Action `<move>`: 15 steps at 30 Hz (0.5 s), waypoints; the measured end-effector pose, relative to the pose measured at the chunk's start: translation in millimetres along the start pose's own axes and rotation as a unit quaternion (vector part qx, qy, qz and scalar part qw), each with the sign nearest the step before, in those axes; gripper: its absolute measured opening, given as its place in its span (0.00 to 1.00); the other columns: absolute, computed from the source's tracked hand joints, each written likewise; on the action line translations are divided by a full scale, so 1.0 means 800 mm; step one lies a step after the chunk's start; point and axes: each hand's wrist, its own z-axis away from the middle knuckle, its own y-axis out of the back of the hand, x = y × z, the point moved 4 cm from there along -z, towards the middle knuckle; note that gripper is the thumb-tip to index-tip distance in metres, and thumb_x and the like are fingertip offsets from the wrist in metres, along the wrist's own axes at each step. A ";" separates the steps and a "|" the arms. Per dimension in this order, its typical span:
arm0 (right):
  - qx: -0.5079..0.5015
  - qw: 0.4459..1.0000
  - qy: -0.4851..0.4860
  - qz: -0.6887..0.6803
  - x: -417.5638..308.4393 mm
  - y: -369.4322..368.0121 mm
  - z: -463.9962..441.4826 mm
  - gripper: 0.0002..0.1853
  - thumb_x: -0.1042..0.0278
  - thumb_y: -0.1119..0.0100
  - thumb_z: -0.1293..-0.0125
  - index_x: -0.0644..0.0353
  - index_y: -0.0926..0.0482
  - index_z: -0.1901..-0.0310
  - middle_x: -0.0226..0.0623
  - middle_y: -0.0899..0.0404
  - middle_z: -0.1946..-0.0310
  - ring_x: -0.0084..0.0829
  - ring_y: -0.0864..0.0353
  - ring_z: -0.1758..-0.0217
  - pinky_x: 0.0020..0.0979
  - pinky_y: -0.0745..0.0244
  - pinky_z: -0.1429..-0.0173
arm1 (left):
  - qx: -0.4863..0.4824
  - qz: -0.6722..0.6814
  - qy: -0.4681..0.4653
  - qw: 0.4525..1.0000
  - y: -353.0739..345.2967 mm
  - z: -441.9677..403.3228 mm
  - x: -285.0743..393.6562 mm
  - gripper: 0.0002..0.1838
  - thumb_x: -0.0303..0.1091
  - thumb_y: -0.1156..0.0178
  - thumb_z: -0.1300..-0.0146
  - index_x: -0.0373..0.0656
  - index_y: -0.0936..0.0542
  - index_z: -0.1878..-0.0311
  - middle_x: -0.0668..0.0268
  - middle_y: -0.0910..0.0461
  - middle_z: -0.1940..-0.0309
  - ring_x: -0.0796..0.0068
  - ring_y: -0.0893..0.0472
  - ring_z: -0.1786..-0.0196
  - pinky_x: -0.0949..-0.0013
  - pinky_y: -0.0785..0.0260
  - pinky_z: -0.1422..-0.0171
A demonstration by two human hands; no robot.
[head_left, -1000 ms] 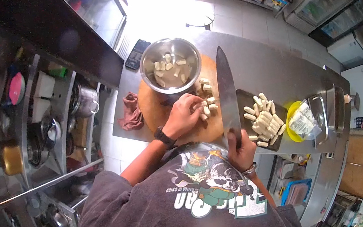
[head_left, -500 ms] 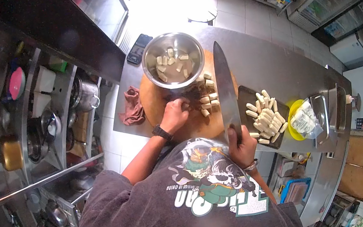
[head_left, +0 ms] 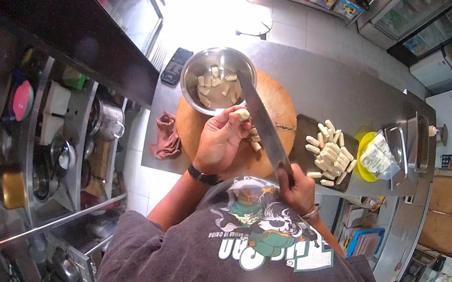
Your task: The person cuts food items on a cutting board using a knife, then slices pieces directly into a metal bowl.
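Note:
My left hand [head_left: 219, 139] is raised over the round wooden chopping board [head_left: 278, 101], close to the near rim of a steel bowl [head_left: 193, 103]. Its fingertips pinch a short pale cylindrical food piece [head_left: 242, 114]. In my right hand [head_left: 298, 188] is the handle of a large knife [head_left: 267, 127]. The long blade points away from me, tip overlapping the bowl's right rim in view, its flat beside the left fingers. More cut pieces [head_left: 255, 139] lie on the board, partly hidden by hand and blade. Several cut pieces [head_left: 215, 73] sit inside the bowl.
Right of the board, a dark tray [head_left: 309, 123] carries a pile of longer pale pieces [head_left: 331, 152]. Beyond it stands a yellow bowl [head_left: 367, 167] with a plastic bag. A brown cloth [head_left: 165, 136] and a dark boxy device [head_left: 176, 66] lie at the counter's left edge.
My left hand has come up from the board with a food piece in its fingertips. The knife has swung left, its tip now across the bowl's right rim in view.

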 end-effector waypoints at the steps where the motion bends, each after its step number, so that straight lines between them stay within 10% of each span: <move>1: 0.000 1.000 0.001 0.000 -0.001 0.000 -0.001 0.12 0.59 0.40 0.28 0.60 0.23 0.63 0.43 0.27 0.83 0.33 0.27 0.84 0.36 0.31 0.75 | -0.001 -0.003 -0.008 1.000 -0.003 0.000 0.001 0.14 0.34 0.42 0.27 0.38 0.21 0.43 0.63 0.16 0.51 0.74 0.18 0.50 0.70 0.24 0.43; 10: 0.003 1.000 -0.003 -0.015 -0.003 0.003 -0.002 0.13 0.60 0.40 0.28 0.61 0.24 0.64 0.44 0.27 0.83 0.36 0.27 0.84 0.36 0.31 0.75 | 0.008 -0.053 -0.021 0.998 -0.005 -0.001 0.005 0.14 0.35 0.40 0.28 0.38 0.20 0.44 0.64 0.16 0.53 0.76 0.19 0.52 0.71 0.26 0.46; 12: -0.034 0.999 -0.015 -0.001 -0.001 0.002 0.000 0.12 0.59 0.41 0.27 0.60 0.23 0.59 0.48 0.21 0.77 0.51 0.17 0.73 0.44 0.27 0.70 | 0.013 -0.056 -0.021 0.998 -0.011 -0.001 0.007 0.14 0.35 0.40 0.28 0.39 0.19 0.44 0.66 0.15 0.54 0.77 0.20 0.55 0.72 0.28 0.49; 15: 0.004 1.000 0.001 -0.012 -0.001 0.000 0.000 0.13 0.60 0.40 0.28 0.61 0.23 0.64 0.44 0.28 0.83 0.35 0.27 0.84 0.36 0.31 0.75 | 0.027 -0.060 -0.024 0.998 -0.012 -0.002 0.006 0.14 0.35 0.40 0.28 0.39 0.19 0.44 0.68 0.15 0.55 0.78 0.21 0.59 0.73 0.31 0.53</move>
